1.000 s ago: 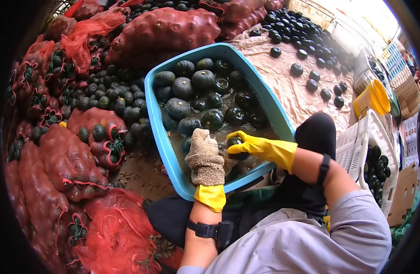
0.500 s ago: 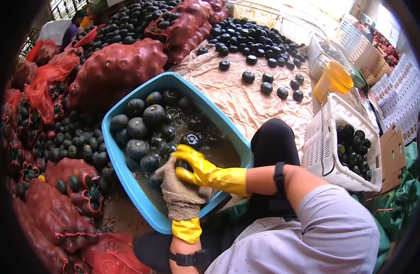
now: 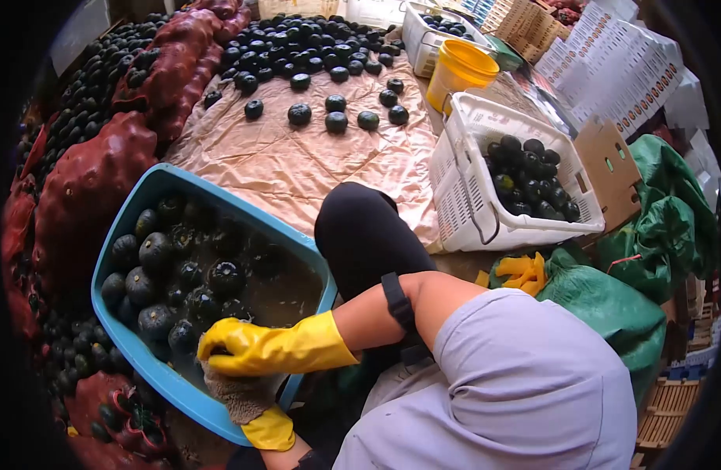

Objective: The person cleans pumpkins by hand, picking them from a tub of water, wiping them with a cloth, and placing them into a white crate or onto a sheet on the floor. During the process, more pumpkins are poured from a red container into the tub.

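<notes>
The right hand (image 3: 231,345), in a smooth yellow rubber glove, curls against the left hand (image 3: 239,392), in a beige fleecy mitt, at the rim of a light-blue plastic tub (image 3: 196,409) holding murky water and round dark-green squashes (image 3: 156,253).

Right hand (image 3: 239,347) curled, resting over left hand (image 3: 236,392); right forearm (image 3: 370,317) extended; left forearm (image 3: 288,454) (mostly hidden) lower.

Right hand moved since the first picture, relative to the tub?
Yes. Against the tub, the right hand has shifted left, away from the tub's right wall, and now meets the mitted left hand.
</notes>
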`<state>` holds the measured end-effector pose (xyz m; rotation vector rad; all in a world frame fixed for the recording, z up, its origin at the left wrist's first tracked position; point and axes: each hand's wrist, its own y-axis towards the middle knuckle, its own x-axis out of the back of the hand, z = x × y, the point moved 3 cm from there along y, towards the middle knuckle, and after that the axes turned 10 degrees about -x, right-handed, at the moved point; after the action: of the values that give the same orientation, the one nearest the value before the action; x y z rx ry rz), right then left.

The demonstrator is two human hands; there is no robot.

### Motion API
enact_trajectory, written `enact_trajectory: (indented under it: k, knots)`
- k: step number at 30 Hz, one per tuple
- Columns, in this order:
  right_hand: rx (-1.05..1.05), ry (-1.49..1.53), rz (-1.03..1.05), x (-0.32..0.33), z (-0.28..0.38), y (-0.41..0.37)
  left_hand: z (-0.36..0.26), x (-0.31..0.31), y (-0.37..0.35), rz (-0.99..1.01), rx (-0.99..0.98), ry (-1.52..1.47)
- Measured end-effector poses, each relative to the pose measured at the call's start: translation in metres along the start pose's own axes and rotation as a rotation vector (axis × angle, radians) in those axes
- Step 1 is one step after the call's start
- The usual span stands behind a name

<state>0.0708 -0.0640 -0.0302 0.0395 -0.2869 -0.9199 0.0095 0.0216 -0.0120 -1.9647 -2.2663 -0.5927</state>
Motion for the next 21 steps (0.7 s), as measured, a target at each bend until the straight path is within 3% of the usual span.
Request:
enact_trajectory:
  k: [1,3,4,5,6,7,8,9,10,12,14,15,16,18,19,20,21]
  knots:
    - [-0.257,0.275,-0.094,0.004,0.006,0.0,0.001,0.005,-0.002,-0.043,-0.028,0.08]
    - [-0.367,0.692,-0.284,-0.005,-0.023,0.007,-0.001,0.007,-0.002,-0.128,-0.08,0.232]
    - [-0.282,0.468,-0.374,-0.002,-0.031,0.007,-0.005,0.006,-0.001,-0.163,-0.106,0.301]
    - [-0.035,0.127,-0.322,0.003,-0.048,0.015,-0.007,0.007,-0.001,-0.189,-0.127,0.36]
    - [0.038,-0.227,-0.005,0.022,-0.03,0.02,-0.01,0.009,-0.001,-0.209,-0.147,0.414]
    - [-0.175,-0.474,0.141,0.034,0.01,0.016,-0.012,0.012,-0.002,-0.217,-0.167,0.464]
    - [-0.226,-0.51,0.355,0.044,0.036,0.018,-0.014,0.015,-0.003,-0.222,-0.166,0.472]
    - [-0.069,-0.426,0.448,0.041,0.02,0.02,-0.014,0.017,-0.004,-0.234,-0.171,0.493]
    - [-0.313,-0.378,0.515,0.046,0.036,0.016,-0.01,0.019,-0.007,-0.259,-0.125,0.413]
    - [-0.548,-0.107,0.545,0.045,0.024,0.018,0.009,0.015,-0.014,-0.341,-0.024,0.203]
    - [-0.678,0.438,0.377,0.025,-0.012,0.004,0.019,0.008,-0.015,-0.341,-0.112,0.36]
    - [-0.668,0.615,0.207,0.005,-0.027,-0.003,0.016,0.003,-0.016,-0.411,0.015,0.346]
    - [-0.567,0.41,0.083,0.006,-0.021,-0.003,0.009,-0.003,-0.015,-0.48,0.142,0.325]
    - [-0.448,0.217,0.085,0.011,-0.031,0.002,0.004,0.001,-0.009,-0.534,0.026,0.211]
    - [-0.146,-0.176,0.077,0.018,-0.03,0.003,0.002,0.003,-0.005,-0.556,-0.034,0.155]
    - [-0.058,-0.415,0.173,0.024,-0.012,0.006,0.011,0.01,-0.005,-0.514,0.019,0.104]
    - [-0.113,-0.429,0.296,0.029,0.009,0.01,0.019,0.018,-0.005,-0.473,0.075,0.056]
